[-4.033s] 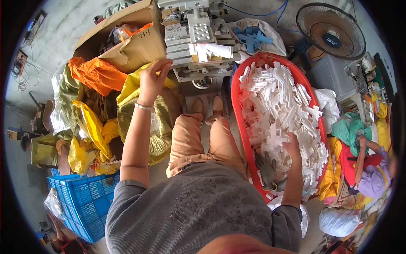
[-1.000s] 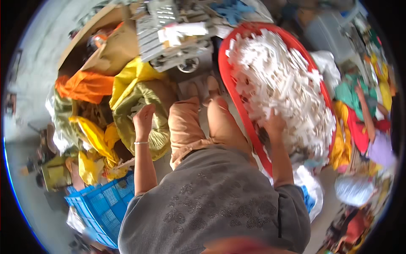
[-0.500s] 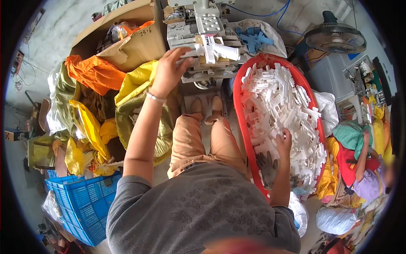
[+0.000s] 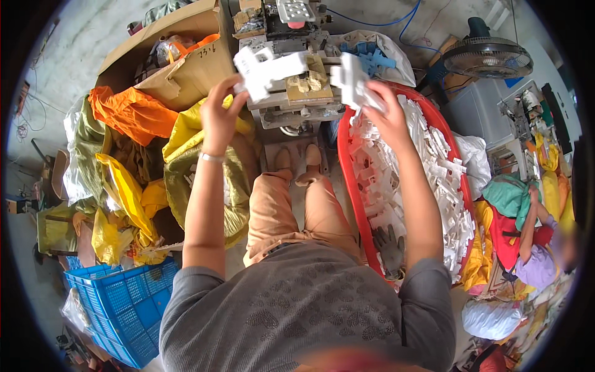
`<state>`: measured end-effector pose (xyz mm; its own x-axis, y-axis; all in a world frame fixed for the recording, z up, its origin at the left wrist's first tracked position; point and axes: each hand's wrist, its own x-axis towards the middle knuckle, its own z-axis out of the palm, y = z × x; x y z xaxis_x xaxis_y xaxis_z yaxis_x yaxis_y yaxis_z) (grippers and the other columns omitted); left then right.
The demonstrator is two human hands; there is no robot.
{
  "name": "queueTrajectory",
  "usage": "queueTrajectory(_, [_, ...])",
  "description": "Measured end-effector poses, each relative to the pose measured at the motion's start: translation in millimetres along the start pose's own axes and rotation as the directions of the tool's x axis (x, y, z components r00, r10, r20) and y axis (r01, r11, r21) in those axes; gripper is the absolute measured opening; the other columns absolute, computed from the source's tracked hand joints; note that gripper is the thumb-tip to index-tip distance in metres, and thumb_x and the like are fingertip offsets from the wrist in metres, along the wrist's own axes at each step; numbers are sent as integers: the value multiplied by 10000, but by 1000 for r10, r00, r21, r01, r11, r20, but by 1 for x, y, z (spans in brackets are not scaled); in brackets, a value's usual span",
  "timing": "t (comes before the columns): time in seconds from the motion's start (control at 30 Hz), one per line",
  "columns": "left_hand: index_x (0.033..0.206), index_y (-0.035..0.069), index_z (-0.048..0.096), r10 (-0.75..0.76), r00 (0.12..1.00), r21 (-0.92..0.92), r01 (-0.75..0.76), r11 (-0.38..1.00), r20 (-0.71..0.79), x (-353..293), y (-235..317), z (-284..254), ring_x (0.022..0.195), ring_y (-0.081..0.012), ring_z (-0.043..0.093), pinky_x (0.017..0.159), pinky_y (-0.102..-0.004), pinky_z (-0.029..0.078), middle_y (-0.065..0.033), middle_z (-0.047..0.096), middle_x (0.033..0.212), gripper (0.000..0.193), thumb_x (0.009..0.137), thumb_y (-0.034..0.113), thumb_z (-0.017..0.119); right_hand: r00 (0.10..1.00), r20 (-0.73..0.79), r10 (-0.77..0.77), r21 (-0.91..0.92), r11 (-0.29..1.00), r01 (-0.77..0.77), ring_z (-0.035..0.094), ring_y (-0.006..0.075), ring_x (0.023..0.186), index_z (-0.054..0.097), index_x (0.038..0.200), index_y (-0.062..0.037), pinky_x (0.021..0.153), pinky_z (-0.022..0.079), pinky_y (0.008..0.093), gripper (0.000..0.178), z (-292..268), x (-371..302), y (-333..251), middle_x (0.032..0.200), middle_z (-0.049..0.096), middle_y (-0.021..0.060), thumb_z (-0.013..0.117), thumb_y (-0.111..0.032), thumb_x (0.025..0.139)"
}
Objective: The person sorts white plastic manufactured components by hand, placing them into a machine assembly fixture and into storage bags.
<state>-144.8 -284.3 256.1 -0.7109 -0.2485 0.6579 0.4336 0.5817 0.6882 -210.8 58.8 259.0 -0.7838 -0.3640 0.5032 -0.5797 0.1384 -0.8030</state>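
Observation:
My left hand [image 4: 220,119] is closed on a white plastic part [image 4: 259,75], somewhat pistol-shaped and blurred, held at the left of the machine's jig. Opposite it, my right hand [image 4: 389,121] grips another white plastic part [image 4: 352,84] between thumb and fingers, over the upper end of the red tub. Between the two parts sits the jig [image 4: 310,90], a tan plate with pale raised blocks and no part on it. Above the jig hangs the machine's head [image 4: 295,11], a plate with round holes and a reddish pad beneath.
At my right, the long red tub [image 4: 344,162] holds a heap of white parts [image 4: 427,167] and a grey glove [image 4: 389,249]. Left stand a yellow-lined sack [image 4: 186,133], a cardboard box [image 4: 186,74] and a blue crate [image 4: 127,310]. A fan [image 4: 488,57] and another person [image 4: 537,263] are right.
My left hand has lifted the white part off the jig and leftward. My right hand has come up from the tub with another part. The machine's head has shifted back from the jig.

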Motion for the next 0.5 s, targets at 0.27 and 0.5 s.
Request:
queueTrajectory(0.27, [1096, -2, 603, -411, 891, 148, 441, 885, -194, -131, -26, -101, 903, -91, 582, 816, -225, 461, -43, 635, 1013, 259, 852, 80, 638, 902, 384, -198, -333, 881, 336, 517, 283, 1126, 565, 1157, -58, 955, 412, 346, 386, 36, 66, -7, 1249, 529, 85, 659, -140, 791])
queueTrajectory(0.5, [1088, 0, 614, -372, 916, 539, 390, 746, -149, -207, -89, -138, 968, -289, 604, 880, -328, 454, -142, 628, 1097, 282, 849, 149, 623, 985, 167, -42, -221, 972, 79, 509, 205, 1128, 485, 1284, -75, 919, 418, 312, 413, -13, 30, -12, 1256, 530, 108, 572, -206, 902])
